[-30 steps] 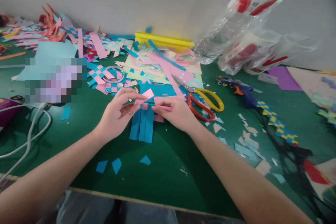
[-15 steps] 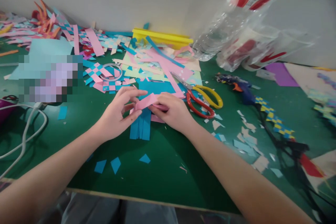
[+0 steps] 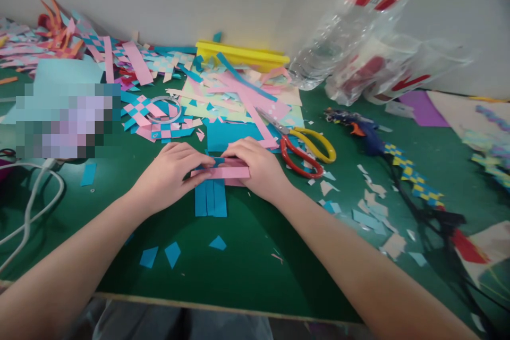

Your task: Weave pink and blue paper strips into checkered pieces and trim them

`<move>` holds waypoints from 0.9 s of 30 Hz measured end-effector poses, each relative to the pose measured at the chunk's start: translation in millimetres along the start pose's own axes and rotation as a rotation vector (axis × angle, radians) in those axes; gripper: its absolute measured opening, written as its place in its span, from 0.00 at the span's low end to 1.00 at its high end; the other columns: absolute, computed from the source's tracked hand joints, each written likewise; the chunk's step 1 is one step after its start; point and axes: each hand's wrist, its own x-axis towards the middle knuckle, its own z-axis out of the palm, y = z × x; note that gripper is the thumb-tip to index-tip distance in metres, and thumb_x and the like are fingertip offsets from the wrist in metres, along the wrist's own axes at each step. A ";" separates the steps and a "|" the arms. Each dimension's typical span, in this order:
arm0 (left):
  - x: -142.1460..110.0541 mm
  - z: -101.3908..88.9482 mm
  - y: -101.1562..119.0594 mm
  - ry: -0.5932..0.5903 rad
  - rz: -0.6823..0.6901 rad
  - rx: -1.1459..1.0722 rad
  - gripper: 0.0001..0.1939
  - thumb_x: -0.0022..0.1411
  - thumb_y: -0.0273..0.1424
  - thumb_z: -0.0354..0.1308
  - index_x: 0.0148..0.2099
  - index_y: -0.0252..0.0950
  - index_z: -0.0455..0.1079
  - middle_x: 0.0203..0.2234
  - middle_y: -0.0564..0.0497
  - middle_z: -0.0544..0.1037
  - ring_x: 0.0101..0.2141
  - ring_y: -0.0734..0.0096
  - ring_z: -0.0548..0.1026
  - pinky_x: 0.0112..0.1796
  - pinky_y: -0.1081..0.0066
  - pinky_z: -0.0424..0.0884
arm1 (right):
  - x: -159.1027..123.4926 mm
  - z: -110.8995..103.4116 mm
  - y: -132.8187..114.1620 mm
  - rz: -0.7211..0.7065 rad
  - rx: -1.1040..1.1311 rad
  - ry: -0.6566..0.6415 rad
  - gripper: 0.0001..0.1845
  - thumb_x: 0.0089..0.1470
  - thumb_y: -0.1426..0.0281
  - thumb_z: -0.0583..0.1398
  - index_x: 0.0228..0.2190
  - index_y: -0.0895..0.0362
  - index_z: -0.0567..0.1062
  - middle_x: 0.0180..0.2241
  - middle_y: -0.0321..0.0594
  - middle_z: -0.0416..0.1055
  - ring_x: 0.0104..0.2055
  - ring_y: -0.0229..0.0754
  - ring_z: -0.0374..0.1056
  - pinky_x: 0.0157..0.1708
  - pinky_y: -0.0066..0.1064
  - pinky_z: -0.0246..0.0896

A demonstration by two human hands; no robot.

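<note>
You have open room on the green table (image 3: 247, 271) between your forearms, where only a few blue scraps (image 3: 172, 254) and tiny pink bits lie well short of the near edge. To your right the room is tighter: the scissors (image 3: 297, 132) lie just beside your right hand (image 3: 258, 167), red and yellow handles toward you, with loose paper cuttings (image 3: 372, 202) and a dark blue glue gun (image 3: 370, 138) further out. Beyond your hands, a blue sheet (image 3: 223, 135) and the heaped clippings (image 3: 235, 93) fill the way to the yellow holder (image 3: 243, 56) by the wall, and the tape roll (image 3: 180, 110) sits past your left hand (image 3: 171, 170). The pink strip (image 3: 231, 172) runs crosswise between your hands, over the upper part of the blue strips (image 3: 211, 202), whose lower ends hang toward you, side by side. Your left hand pinches the pink strip near its left end between thumb and fingers; your right hand's bent fingers touch pink paper by the other end, but its thumb is hidden, so you cannot tell whether it grips or only presses
</note>
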 end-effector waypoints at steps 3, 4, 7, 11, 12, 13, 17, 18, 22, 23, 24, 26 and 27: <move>-1.2 1.0 -1.6 -0.016 0.040 0.022 0.13 0.66 0.37 0.57 0.50 0.38 0.71 0.38 0.49 0.80 0.41 0.62 0.75 0.45 0.62 0.64 | 0.1 -0.8 -1.2 0.025 0.020 0.014 0.08 0.60 0.65 0.59 0.37 0.56 0.74 0.39 0.44 0.75 0.42 0.45 0.67 0.41 0.37 0.63; -1.5 1.6 -1.6 -0.019 0.047 0.025 0.15 0.65 0.38 0.58 0.51 0.38 0.71 0.38 0.49 0.79 0.42 0.61 0.74 0.45 0.62 0.63 | 0.2 -1.0 -1.8 0.032 0.039 0.036 0.09 0.59 0.64 0.60 0.38 0.56 0.74 0.40 0.44 0.74 0.43 0.45 0.67 0.41 0.37 0.63; -1.6 4.0 0.0 -0.034 0.043 0.021 0.13 0.63 0.36 0.60 0.49 0.39 0.72 0.37 0.49 0.79 0.41 0.61 0.74 0.45 0.62 0.61 | 0.3 -0.7 -4.4 0.059 0.093 0.098 0.10 0.56 0.62 0.62 0.38 0.55 0.72 0.38 0.42 0.73 0.41 0.44 0.67 0.39 0.35 0.64; -1.2 4.4 2.8 -0.093 0.030 0.002 0.08 0.63 0.31 0.60 0.45 0.38 0.72 0.36 0.51 0.79 0.39 0.64 0.74 0.43 0.63 0.59 | -0.8 1.2 -9.0 0.139 0.099 0.115 0.09 0.54 0.64 0.63 0.34 0.55 0.71 0.33 0.39 0.70 0.36 0.41 0.66 0.32 0.31 0.61; -1.3 3.8 2.8 -0.099 0.023 0.001 0.08 0.63 0.32 0.60 0.45 0.38 0.72 0.36 0.51 0.79 0.39 0.64 0.74 0.43 0.64 0.59 | -1.2 1.5 -9.8 0.160 0.100 0.116 0.07 0.55 0.65 0.62 0.32 0.55 0.71 0.31 0.38 0.69 0.34 0.40 0.66 0.31 0.30 0.60; -1.5 3.0 2.6 -0.098 0.012 0.002 0.09 0.63 0.32 0.60 0.46 0.38 0.72 0.35 0.51 0.79 0.39 0.64 0.74 0.42 0.64 0.59 | -1.6 1.7 -10.3 0.171 0.101 0.112 0.06 0.55 0.67 0.61 0.30 0.55 0.70 0.29 0.37 0.68 0.33 0.39 0.65 0.30 0.29 0.59; -2.5 0.6 0.8 -0.089 -0.051 -0.030 0.12 0.64 0.34 0.59 0.50 0.40 0.71 0.34 0.52 0.77 0.38 0.64 0.73 0.41 0.65 0.60 | -2.6 0.7 -9.6 0.100 0.064 0.056 0.08 0.56 0.70 0.60 0.25 0.56 0.70 0.25 0.35 0.68 0.29 0.36 0.62 0.28 0.28 0.56; -2.7 0.5 0.5 -0.088 -0.064 -0.047 0.13 0.64 0.35 0.59 0.51 0.40 0.71 0.34 0.51 0.77 0.38 0.64 0.73 0.42 0.64 0.60 | -2.7 0.3 -9.4 0.073 0.059 0.043 0.08 0.56 0.70 0.60 0.25 0.56 0.70 0.25 0.36 0.68 0.28 0.36 0.61 0.28 0.28 0.55; -2.9 0.9 0.8 -0.097 -0.064 -0.064 0.12 0.63 0.34 0.58 0.49 0.40 0.72 0.38 0.50 0.78 0.41 0.62 0.72 0.43 0.63 0.61 | -2.9 -1.4 -11.6 0.092 0.111 0.038 0.09 0.53 0.67 0.62 0.24 0.56 0.71 0.25 0.35 0.70 0.27 0.35 0.61 0.27 0.28 0.55; -2.8 0.8 1.2 -0.098 -0.061 -0.059 0.10 0.64 0.34 0.58 0.47 0.39 0.72 0.38 0.50 0.78 0.42 0.62 0.72 0.43 0.63 0.61 | -2.9 -2.1 -13.1 0.108 0.130 0.046 0.09 0.53 0.68 0.62 0.23 0.56 0.71 0.24 0.35 0.70 0.26 0.35 0.60 0.26 0.28 0.55; -2.8 0.5 1.7 -0.098 -0.058 -0.058 0.10 0.64 0.35 0.57 0.46 0.39 0.73 0.38 0.49 0.78 0.42 0.61 0.72 0.43 0.63 0.61 | -2.9 -3.1 -14.7 0.123 0.149 0.052 0.10 0.52 0.68 0.62 0.22 0.56 0.70 0.23 0.34 0.69 0.25 0.34 0.60 0.26 0.27 0.54; -2.4 -0.4 2.7 -0.105 -0.061 -0.073 0.12 0.64 0.37 0.57 0.47 0.38 0.73 0.38 0.48 0.78 0.43 0.60 0.71 0.44 0.61 0.62 | -2.7 -5.5 -18.4 0.156 0.197 0.058 0.10 0.51 0.70 0.62 0.21 0.56 0.69 0.21 0.33 0.68 0.23 0.33 0.58 0.24 0.27 0.53; -2.1 -0.9 3.2 -0.110 -0.065 -0.090 0.14 0.64 0.39 0.57 0.48 0.38 0.72 0.38 0.48 0.78 0.43 0.60 0.71 0.44 0.61 0.63 | -2.6 -6.9 -20.2 0.175 0.229 0.053 0.09 0.50 0.70 0.62 0.21 0.56 0.69 0.21 0.32 0.68 0.23 0.32 0.58 0.24 0.26 0.53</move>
